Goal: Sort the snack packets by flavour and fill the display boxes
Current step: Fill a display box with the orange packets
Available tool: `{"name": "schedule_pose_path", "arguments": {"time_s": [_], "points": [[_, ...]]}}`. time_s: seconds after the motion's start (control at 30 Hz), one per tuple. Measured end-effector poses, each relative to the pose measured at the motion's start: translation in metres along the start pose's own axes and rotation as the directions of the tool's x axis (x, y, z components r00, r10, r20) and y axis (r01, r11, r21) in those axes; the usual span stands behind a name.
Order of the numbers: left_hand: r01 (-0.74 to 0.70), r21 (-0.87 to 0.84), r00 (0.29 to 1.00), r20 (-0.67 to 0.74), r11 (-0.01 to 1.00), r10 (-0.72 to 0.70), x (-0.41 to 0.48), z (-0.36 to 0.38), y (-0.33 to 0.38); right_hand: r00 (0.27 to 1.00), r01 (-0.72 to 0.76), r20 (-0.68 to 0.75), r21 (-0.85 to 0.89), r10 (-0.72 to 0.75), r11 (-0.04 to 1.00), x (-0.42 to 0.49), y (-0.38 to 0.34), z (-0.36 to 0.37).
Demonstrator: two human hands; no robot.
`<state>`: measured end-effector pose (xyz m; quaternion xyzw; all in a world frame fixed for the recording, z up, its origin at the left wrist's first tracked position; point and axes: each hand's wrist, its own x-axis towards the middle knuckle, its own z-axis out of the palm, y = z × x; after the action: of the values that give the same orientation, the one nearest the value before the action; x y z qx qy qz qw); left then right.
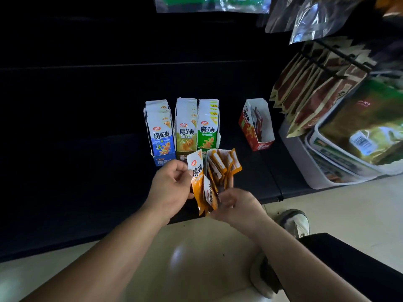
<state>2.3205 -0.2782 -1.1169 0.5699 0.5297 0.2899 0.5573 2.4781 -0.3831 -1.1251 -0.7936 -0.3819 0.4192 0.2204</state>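
Orange is the flavour being handled right now. The left hand (172, 186) pinches a single orange packet (196, 171) by its edge between thumb and fingers, holding it upright so you can read 魔芋爽 in big dark characters under a small red oval logo. The right hand (235, 205) is curled round a fanned bunch of orange packets (209, 196), gripping them from below. Both hands hover just in front of an orange box (219, 151) at the near edge of the black worktop (87, 149), with more orange packets standing loosely in it, white tops poking up.

Behind it, three display boxes sit side by side, touching, and all packed full: a blue box (162, 136), an olive box (187, 136) and a green box (207, 131). Every front packet says 魔芋爽, and the logo looks like 卫龙 (the small print under it is too tiny for me). The blue ones have a yellow corner flash with "20" on it.

Off to the right, apart from the row and turned at an angle, a red box (255, 127) holds only a few packets.

Further right, brown-and-cream hanging bags (316, 90) dangle from pegs, and a white bin (305, 171) holds big green bags, one with a barcode sticker (363, 141). A shoe (294, 223) rests on the pale floor.
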Motion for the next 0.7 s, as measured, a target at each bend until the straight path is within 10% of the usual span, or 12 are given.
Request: {"name": "schedule_pose_path", "arguments": {"time_s": [0.7], "points": [[-0.131, 0.055, 0.974, 0.191, 0.990, 0.119, 0.006, 0.022, -0.013, 0.956, 0.091, -0.279, 0.583, 0.095, 0.807, 0.026, 0.011, -0.021]]}}
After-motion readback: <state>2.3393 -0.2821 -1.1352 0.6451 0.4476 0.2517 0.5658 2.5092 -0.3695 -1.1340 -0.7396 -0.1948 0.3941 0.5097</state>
